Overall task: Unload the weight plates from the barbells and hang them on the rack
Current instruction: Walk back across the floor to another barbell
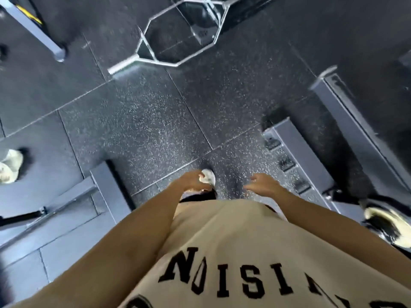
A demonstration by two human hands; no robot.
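A chrome hex trap bar (178, 36) lies on the dark speckled rubber floor at the top centre, its sleeve end (120, 67) bare of plates. My left hand (191, 181) and my right hand (264, 185) hang in front of my beige shirt, both holding nothing, fingers loosely spread. No weight plate is in view. A black and pale round object (387, 221) at the right edge is too blurred to identify.
Grey steel frame bases stand at right (295, 156) and far right (355, 121), another at lower left (106, 190) with a bar (22, 216) across it. A grey beam (33, 30) crosses the top left. Another person's pale shoes (9, 165) are at the left edge.
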